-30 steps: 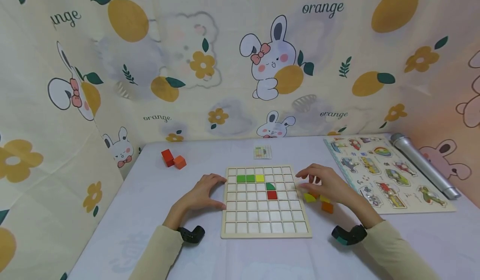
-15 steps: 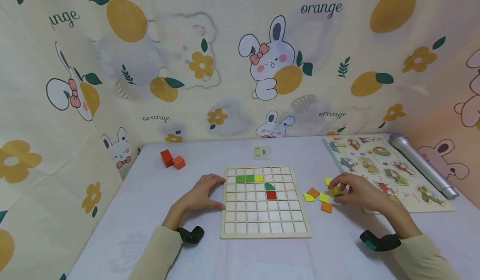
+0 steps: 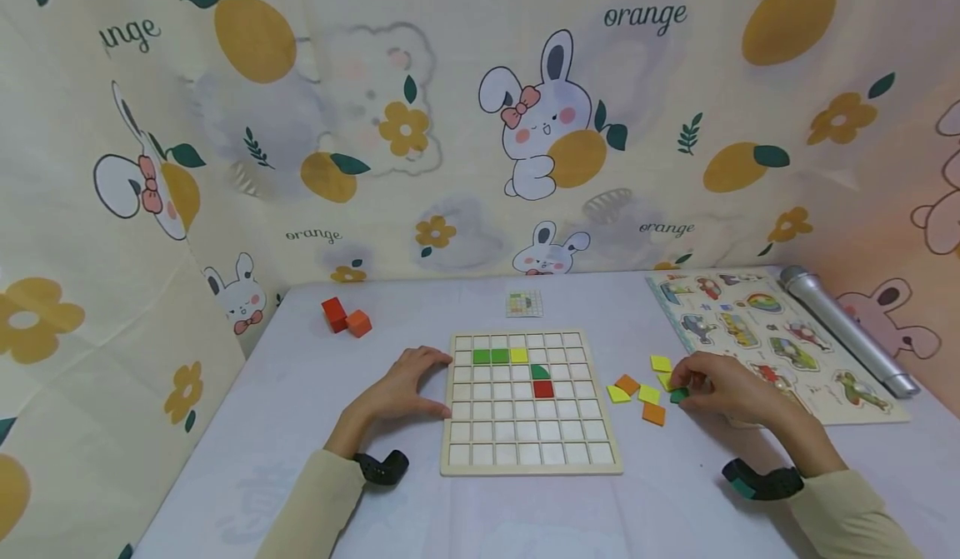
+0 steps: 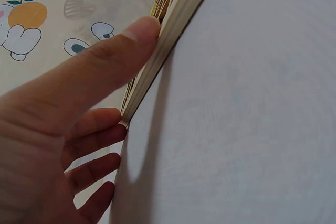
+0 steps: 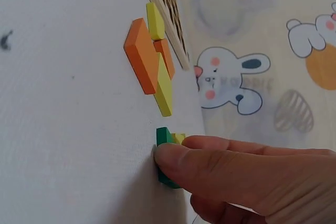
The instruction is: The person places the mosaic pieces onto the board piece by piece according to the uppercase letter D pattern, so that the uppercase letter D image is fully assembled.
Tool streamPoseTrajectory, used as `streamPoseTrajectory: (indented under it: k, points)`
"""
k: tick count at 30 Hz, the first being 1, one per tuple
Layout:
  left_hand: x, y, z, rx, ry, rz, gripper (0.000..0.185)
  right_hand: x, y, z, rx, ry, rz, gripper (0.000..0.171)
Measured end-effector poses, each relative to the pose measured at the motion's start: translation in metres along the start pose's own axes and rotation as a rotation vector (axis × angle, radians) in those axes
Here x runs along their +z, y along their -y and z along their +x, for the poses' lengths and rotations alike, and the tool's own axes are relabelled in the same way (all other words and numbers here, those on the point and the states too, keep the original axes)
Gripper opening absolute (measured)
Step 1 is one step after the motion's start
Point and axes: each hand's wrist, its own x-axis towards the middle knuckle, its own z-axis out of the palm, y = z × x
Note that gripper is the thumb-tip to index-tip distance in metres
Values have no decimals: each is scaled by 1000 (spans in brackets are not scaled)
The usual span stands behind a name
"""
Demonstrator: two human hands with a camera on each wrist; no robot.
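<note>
Two hands (image 3: 408,388), two red-orange blocks (image 3: 345,317)

Pale wooden grid board (image 3: 529,459) – green, yellow, red tiles; loose orange and yellow flat tiles (image 3: 636,392); small dark-green tile (image 3: 678,395).

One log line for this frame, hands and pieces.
left hand: holds grid board edge | right hand: pinches green piece

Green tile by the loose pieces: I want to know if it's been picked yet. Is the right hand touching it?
Touching. The right wrist view shows a fingertip of the right hand pressed on the green tile, which lies on the table.
</note>
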Motion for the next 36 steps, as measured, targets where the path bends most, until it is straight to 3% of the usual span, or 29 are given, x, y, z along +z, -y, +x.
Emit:
streamPoseTrajectory:
  k: [20,29,36]
  points:
    - [-1,0,0,-3,0,2,79,1,1,0,61,55,24,22]
    - [-2,1,0,-10,9,4,79,6,12,15,-62,8,68,15]
    - [-1,0,-1,1,4,-2,79,29,44,37,-164,48,146,11]
